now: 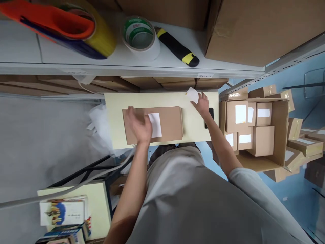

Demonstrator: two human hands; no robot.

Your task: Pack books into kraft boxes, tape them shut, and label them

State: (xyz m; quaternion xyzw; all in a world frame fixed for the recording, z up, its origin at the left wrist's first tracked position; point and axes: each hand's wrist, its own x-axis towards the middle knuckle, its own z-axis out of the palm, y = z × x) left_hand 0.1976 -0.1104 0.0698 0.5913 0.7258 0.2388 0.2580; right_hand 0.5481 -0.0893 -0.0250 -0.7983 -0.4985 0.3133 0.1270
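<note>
A closed brown cardboard box [171, 123] lies flat on the pale yellow tabletop [195, 130] in front of me. On its top is a white label [155, 124]. My left hand [139, 126] is over the box's left half, thumb and fingers apart and slightly blurred; I cannot tell whether it touches the cardboard. Toward the table's far right edge, my right hand [201, 104] pinches a small white paper slip [193, 95]. A black flat object [209, 118], partly hidden by my right forearm, lies at the table's right end.
A shelf [177, 71] beyond the table carries a tape dispenser [83, 34], a tape roll [141, 37] and a black-and-yellow utility knife [177, 47]. An open carton [280, 135] of labelled boxes stands at right. Books [66, 213] and a grey cable [76, 188] are at lower left.
</note>
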